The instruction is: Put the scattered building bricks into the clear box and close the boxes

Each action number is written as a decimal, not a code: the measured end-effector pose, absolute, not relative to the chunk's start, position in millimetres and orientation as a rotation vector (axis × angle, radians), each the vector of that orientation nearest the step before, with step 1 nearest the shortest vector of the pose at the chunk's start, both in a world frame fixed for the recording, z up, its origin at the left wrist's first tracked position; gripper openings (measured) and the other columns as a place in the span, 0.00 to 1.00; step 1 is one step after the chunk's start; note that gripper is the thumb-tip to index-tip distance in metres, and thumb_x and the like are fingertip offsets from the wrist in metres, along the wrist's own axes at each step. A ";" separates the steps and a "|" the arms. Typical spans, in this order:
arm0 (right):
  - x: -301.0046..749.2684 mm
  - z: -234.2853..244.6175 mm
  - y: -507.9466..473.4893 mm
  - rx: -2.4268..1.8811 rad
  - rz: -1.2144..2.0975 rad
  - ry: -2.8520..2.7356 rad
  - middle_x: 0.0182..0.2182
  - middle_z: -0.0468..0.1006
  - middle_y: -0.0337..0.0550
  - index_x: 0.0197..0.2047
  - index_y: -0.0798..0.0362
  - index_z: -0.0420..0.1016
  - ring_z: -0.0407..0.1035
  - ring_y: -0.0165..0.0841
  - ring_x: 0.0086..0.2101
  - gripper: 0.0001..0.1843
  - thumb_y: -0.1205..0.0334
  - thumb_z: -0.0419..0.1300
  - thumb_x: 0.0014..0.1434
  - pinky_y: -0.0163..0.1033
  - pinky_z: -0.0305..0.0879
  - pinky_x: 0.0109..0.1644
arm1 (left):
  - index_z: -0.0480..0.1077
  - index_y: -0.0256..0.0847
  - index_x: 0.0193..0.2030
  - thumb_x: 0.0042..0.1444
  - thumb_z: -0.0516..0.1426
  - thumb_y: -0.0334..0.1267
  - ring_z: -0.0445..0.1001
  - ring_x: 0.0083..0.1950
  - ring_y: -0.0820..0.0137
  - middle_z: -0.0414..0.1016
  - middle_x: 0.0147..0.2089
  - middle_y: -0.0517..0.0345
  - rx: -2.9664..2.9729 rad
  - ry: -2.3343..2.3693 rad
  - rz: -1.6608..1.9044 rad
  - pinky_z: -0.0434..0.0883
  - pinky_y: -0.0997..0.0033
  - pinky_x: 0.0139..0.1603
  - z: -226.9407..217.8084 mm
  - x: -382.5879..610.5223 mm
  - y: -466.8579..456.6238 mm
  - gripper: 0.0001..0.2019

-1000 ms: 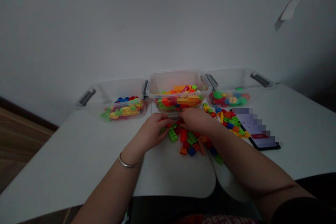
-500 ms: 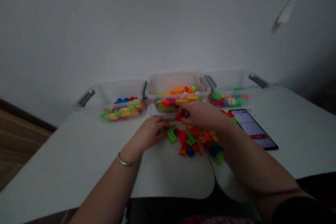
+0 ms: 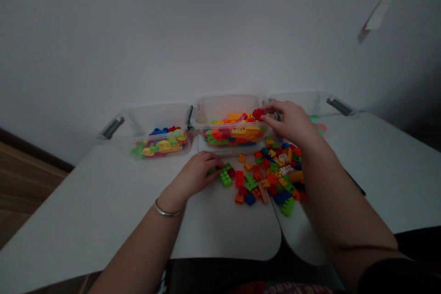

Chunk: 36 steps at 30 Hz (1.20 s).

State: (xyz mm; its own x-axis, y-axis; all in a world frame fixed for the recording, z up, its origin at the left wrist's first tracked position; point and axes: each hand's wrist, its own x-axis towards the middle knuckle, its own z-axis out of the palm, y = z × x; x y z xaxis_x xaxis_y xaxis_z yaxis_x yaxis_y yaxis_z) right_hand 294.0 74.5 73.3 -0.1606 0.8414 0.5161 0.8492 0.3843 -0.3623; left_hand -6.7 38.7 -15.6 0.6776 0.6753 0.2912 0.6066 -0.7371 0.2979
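My right hand (image 3: 287, 121) pinches a red building brick (image 3: 257, 114) over the right side of the middle clear plastic box (image 3: 229, 95), where bricks of many colours lie. My left hand (image 3: 200, 172) stays low on the table, its fingers curled round a small green building brick (image 3: 211, 171) that is partly hidden. Right beside its fingertips lies a larger green brick (image 3: 225, 178) with studs. To the right spreads a loose pile of mixed bricks (image 3: 250, 181), partly covered by my right forearm.
A clear box (image 3: 155, 110) with yellow, blue and red pieces stands at the left. Another clear box (image 3: 299, 98) stands at the right, its contents mostly behind my right hand. A phone (image 3: 356, 183) shows only its edge past my forearm. The wall rises behind the boxes.
My right hand has risen and moved right with the red brick, from in front of the middle box to above its right rim. It uncovers more of the pile. My left hand has stayed put.
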 end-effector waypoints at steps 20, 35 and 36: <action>280.4 77.3 66.3 -1.522 -0.089 -2.382 0.45 0.81 0.51 0.46 0.54 0.78 0.73 0.43 0.46 0.19 0.57 0.47 0.70 0.46 0.67 0.50 | 0.78 0.43 0.49 0.63 0.59 0.34 0.74 0.52 0.60 0.79 0.50 0.50 2.718 1.026 0.601 0.72 0.54 0.56 -18.8 -5.9 39.6 0.10; 260.1 96.0 31.9 -1.193 0.186 -2.416 0.37 0.83 0.42 0.41 0.50 0.81 0.74 0.34 0.36 0.12 0.62 0.55 0.64 0.38 0.64 0.41 | 0.79 0.42 0.49 0.62 0.59 0.34 0.74 0.53 0.58 0.79 0.50 0.48 2.726 1.041 0.554 0.72 0.52 0.56 -16.2 -4.6 38.7 0.10; 256.7 93.5 31.6 -1.168 0.235 -2.484 0.39 0.84 0.42 0.43 0.49 0.81 0.75 0.34 0.38 0.12 0.63 0.55 0.64 0.38 0.65 0.43 | 0.79 0.42 0.49 0.62 0.60 0.34 0.74 0.52 0.58 0.79 0.50 0.48 2.728 1.040 0.553 0.72 0.52 0.56 -16.8 -4.6 39.1 0.10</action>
State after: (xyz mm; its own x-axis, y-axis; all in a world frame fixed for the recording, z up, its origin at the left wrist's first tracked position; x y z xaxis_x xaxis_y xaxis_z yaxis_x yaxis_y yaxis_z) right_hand 256.7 31.6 93.5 -0.5796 0.7687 0.2705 0.7042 0.6395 -0.3083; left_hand -4.6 39.1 -16.8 0.6880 0.6697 0.2796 0.6065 -0.7422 0.2852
